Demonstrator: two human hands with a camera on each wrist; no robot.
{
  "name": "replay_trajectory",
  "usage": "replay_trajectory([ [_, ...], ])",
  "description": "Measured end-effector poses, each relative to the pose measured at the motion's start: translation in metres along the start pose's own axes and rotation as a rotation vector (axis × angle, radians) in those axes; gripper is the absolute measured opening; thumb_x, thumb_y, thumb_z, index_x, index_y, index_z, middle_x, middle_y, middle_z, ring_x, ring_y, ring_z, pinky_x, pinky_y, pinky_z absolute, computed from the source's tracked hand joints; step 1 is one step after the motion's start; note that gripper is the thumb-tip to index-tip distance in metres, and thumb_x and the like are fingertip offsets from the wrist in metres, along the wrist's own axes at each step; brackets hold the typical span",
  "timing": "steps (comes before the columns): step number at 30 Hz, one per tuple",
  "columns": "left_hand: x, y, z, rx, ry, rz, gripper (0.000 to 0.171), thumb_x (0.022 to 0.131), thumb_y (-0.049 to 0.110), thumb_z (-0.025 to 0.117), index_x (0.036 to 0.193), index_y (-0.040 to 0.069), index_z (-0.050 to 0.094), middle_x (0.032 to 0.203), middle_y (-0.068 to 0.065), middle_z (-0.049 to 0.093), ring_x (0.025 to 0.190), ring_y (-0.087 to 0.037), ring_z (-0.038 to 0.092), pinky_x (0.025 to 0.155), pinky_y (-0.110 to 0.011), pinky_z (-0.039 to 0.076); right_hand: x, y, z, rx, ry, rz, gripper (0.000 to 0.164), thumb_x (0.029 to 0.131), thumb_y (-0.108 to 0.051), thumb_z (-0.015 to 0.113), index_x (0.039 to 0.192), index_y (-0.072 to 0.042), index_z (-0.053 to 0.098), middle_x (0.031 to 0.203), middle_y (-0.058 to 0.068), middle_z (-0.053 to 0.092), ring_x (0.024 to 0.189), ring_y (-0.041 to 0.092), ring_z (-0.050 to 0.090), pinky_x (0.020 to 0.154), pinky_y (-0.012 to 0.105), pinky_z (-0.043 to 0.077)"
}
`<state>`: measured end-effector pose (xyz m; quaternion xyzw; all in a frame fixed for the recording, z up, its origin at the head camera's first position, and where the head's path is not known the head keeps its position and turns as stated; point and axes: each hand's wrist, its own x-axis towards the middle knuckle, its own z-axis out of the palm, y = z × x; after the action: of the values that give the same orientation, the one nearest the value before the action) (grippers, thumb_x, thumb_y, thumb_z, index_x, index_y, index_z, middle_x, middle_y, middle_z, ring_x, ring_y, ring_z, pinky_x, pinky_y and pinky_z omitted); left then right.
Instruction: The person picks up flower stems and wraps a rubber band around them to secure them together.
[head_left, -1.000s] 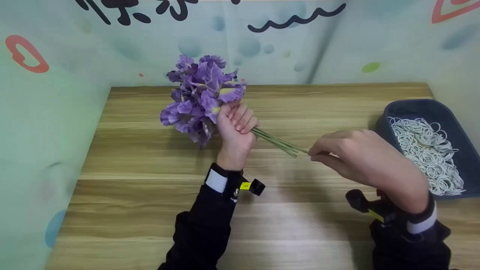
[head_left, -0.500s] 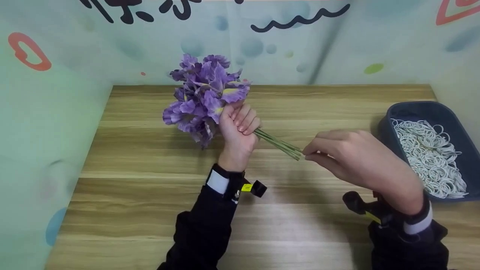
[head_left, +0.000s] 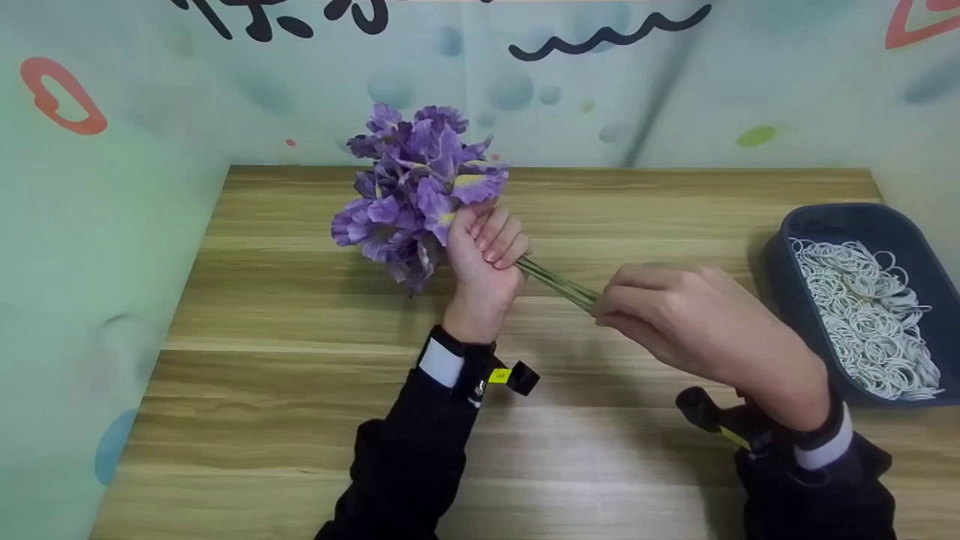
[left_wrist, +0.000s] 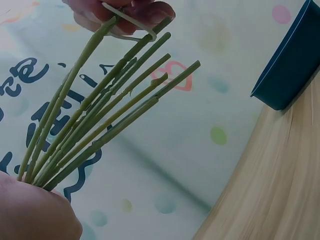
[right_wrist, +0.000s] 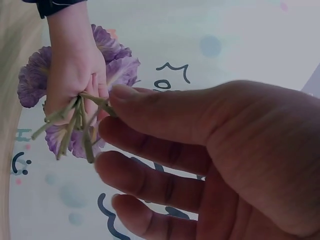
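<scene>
My left hand (head_left: 487,259) grips a bunch of purple artificial irises (head_left: 420,184) just below the blooms, above the table. Their green stems (head_left: 559,283) stick out of the fist to the right and fan apart toward the cut ends. Over by those ends, my right hand (head_left: 682,319) pinches a pale rubber band (left_wrist: 131,21) between thumb and fingertips. In the left wrist view, the band is stretched across the tips of the uppermost stems, while other stem ends lie outside it. The right wrist view shows thumb and forefinger right at one stem tip; the band is hidden there.
A dark blue tub (head_left: 780,285) stands on the right side of the wooden table (head_left: 285,405). Inside it lies a heap of white rubber bands (head_left: 870,322). A printed backdrop (head_left: 562,112) rises behind the table and along its left side.
My right hand has moved left and now overlaps the stem ends, bringing the rubber band onto the tips. My left hand keeps its grip; the whole scene has shifted slightly right in view.
</scene>
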<state>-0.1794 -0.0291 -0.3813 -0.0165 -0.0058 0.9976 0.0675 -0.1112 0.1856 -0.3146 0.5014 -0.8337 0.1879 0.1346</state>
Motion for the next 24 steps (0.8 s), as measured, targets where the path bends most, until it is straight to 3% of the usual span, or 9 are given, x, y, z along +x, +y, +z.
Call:
replay_trajectory([
  [6, -0.001, -0.003, 0.001, 0.007, 0.008, 0.012, 0.049, 0.099, 0.011, 0.026, 0.051, 0.018, 0.029, 0.038, 0.006, 0.031, 0.036, -0.003, 0.013, 0.033, -0.013, 0.01, 0.003, -0.002, 0.006, -0.053, 0.014, 0.011, 0.005, 0.091, -0.013, 0.073, 0.095, -0.014, 0.074, 0.09, -0.005, 0.07, 0.07, 0.01, 0.066, 0.055, 0.03, 0.056],
  [24, -0.007, -0.012, 0.001, 0.085, -0.01, -0.001, 0.048, 0.1, 0.012, 0.025, 0.053, 0.018, 0.028, 0.04, 0.007, 0.031, 0.035, -0.003, 0.015, 0.033, -0.013, 0.011, 0.011, -0.001, 0.025, -0.11, 0.077, 0.025, 0.004, 0.094, -0.011, 0.071, 0.096, -0.01, 0.074, 0.089, 0.0, 0.07, 0.076, 0.017, 0.068, 0.059, 0.034, 0.058],
])
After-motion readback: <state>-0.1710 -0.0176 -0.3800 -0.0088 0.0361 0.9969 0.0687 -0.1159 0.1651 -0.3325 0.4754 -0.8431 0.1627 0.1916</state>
